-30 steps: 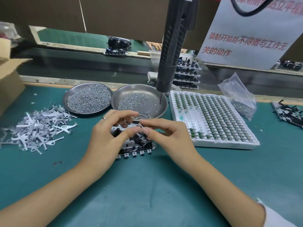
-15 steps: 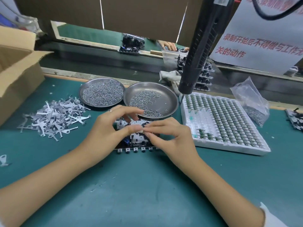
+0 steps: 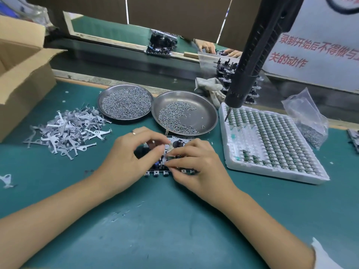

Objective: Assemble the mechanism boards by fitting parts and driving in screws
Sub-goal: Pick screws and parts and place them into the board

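A mechanism board lies on the green mat in front of me, mostly hidden under both hands. My left hand rests on its left side with thumb and forefinger pinched over the middle. My right hand covers the right side and pinches a small metal part against the board. Two steel dishes of screws stand just behind. A pile of grey metal levers lies to the left. A white foam tray of small green parts sits at the right. The hanging electric screwdriver dangles over that tray.
An open cardboard box stands at the far left. A plastic bag of screws lies behind the foam tray. A stack of boards and a cloth sit by the conveyor, where another person's hands work.
The view has shifted so the scene sits further right and lower. Both hands stay on the board; my right fingers have dropped slightly toward its near edge.
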